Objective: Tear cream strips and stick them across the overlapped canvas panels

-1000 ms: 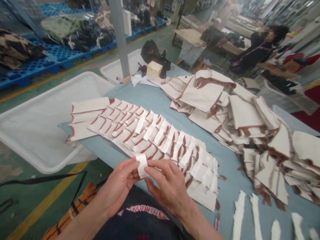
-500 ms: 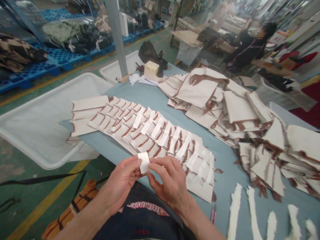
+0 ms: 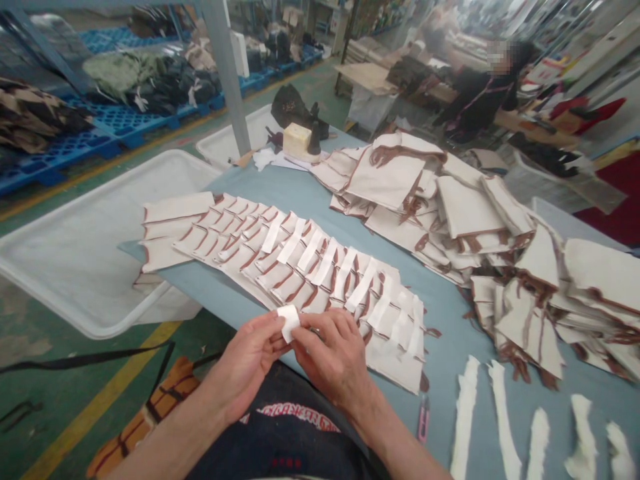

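Observation:
Both my hands meet at the near edge of a blue-grey table (image 3: 320, 193). My left hand (image 3: 250, 360) and my right hand (image 3: 333, 357) each pinch a small white strip (image 3: 289, 321), folded between their fingertips. Just beyond lies a fanned row of cream fabric pieces with brown edging (image 3: 280, 260), many with a white strip laid across. Past them a big loose heap of the same cream pieces (image 3: 450, 207) covers the right of the table.
Several long white strips (image 3: 500, 417) lie at the table's near right. A white tub (image 3: 85, 247) stands left of the table, another one (image 3: 230, 137) behind. A cream block and dark items (image 3: 300, 137) sit at the far end. A person (image 3: 480, 93) works beyond.
My hands stay together on the small white strip, which now looks more folded. The view has shifted slightly, so the table contents sit a bit higher and to the left.

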`<state>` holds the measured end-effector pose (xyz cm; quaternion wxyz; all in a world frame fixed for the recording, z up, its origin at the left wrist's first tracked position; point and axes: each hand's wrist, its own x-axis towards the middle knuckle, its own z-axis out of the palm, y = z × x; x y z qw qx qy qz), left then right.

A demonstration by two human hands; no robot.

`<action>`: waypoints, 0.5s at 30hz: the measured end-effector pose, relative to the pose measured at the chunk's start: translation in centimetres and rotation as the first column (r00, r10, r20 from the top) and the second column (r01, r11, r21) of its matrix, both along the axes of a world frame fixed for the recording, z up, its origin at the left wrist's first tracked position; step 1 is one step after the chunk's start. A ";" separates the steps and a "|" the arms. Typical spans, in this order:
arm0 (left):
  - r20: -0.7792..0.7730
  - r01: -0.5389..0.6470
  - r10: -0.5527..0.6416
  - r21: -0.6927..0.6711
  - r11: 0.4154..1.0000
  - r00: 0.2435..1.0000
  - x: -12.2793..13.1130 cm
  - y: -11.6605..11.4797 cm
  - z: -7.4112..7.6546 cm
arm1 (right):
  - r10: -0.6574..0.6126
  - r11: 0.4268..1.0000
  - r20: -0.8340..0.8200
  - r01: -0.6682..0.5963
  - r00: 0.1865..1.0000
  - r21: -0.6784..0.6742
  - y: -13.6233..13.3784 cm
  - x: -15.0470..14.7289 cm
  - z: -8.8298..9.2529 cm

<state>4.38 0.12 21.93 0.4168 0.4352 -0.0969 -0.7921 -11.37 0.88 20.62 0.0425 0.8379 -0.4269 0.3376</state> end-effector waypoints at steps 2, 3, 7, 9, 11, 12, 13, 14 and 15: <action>0.023 0.005 -0.005 -0.014 1.000 1.000 -0.2 0.2 0.0 | 0.000 1.000 0.006 0.000 1.000 0.004 0.2 -0.1 0.0; 0.035 0.010 -0.009 -0.021 1.000 0.999 -0.3 0.3 -0.1 | -0.001 1.000 0.013 0.001 1.000 0.010 0.3 -0.1 0.0; 0.050 0.046 -0.042 -0.074 0.996 0.998 -0.4 0.8 -0.6 | -0.029 0.996 0.104 0.020 0.994 0.089 0.8 -0.1 -0.1; 0.048 0.074 -0.070 -0.111 0.991 0.996 -0.2 1.1 -1.0 | -0.063 0.978 0.210 0.018 0.976 0.208 1.2 -0.1 -0.1; 0.068 0.126 -0.117 -0.148 0.981 0.991 0.1 1.4 -1.4 | -0.118 0.933 0.330 -0.009 0.937 0.359 1.5 0.0 -0.1; 0.096 0.162 -0.147 -0.165 0.973 0.984 0.3 1.4 -1.5 | -0.151 0.902 0.377 -0.029 0.914 0.431 1.7 0.0 -0.1; 0.133 0.201 -0.179 -0.177 0.964 0.975 0.5 1.5 -1.5 | -0.184 0.867 0.411 -0.050 0.893 0.496 1.8 0.0 0.0; 0.175 0.239 -0.206 -0.189 0.953 0.963 0.7 1.5 -1.5 | -0.215 0.830 0.430 -0.068 0.877 0.554 1.9 0.0 0.1; 0.218 0.270 -0.225 -0.201 0.942 0.949 0.9 1.5 -1.5 | -0.244 0.793 0.438 -0.081 0.865 0.603 1.9 0.0 0.2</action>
